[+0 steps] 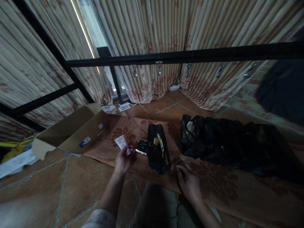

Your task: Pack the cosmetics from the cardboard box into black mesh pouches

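My left hand (123, 161) grips the purple cap end of a white squeeze tube (121, 142), which is tilted up to the left over the patterned cloth. Right of it lies a dark, shiny-edged compact case (142, 146), partly behind a black zip pouch (152, 160). The pouch stands open, and a yellow item (162, 146) and a round tan-topped item show inside. My right hand (187, 180) is just right of the pouch, low over the cloth, with its fingers curled. Whether anything small sits in those fingers is too dark to tell.
An open cardboard box (78, 139) stands on the left. A large black plastic bag (213, 139) lies along the right side of the reddish patterned cloth (133, 122). Beyond are pleated curtains (152, 31), a black rail (166, 58) with metal clips, and papers (123, 107) on the tiles.
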The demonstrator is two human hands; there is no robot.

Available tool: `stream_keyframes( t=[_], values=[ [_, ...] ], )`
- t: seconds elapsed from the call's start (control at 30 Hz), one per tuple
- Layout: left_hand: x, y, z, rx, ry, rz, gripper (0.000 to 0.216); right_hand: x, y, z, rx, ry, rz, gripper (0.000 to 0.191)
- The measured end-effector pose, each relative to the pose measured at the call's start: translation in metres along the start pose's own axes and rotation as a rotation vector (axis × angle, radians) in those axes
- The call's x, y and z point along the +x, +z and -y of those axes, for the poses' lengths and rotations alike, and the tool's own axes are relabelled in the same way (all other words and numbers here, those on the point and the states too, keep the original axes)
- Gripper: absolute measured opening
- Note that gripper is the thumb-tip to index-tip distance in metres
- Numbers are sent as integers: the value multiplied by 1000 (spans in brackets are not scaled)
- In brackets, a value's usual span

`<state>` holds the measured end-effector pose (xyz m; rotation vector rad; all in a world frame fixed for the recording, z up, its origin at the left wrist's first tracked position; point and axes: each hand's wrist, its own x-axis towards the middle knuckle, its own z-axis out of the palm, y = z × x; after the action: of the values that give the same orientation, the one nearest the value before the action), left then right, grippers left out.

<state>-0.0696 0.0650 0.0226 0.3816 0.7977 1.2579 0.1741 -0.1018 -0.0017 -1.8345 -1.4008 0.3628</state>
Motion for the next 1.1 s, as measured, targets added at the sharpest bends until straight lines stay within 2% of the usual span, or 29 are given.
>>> stream_keyframes(
  t=[0.1,0.2,0.4,0.5,0.6,0.8,0.93,1.1],
  values=[
    [-10,3,-5,17,-4,26,16,0,-1,0,5,-18,4,27],
    [-24,17,-17,79,34,92,27,0,0,-1,-7,-10,12,26],
    [-56,77,-39,390,216,248,30,-1,0,-1,-5,8,2,25],
    [-68,105,-34,523,227,305,30,-1,-1,1,10,16,-5,25],
    [-73,123,-19,563,243,339,28,0,-2,2,21,-6,-9,25],
    [-65,132,9,588,233,298,24,1,-3,3,71,8,-3,24],
    [-57,129,20,683,235,303,21,1,-1,2,79,21,-21,23],
    [-50,127,27,784,280,312,26,1,-2,3,71,44,-9,23]
  ],
)
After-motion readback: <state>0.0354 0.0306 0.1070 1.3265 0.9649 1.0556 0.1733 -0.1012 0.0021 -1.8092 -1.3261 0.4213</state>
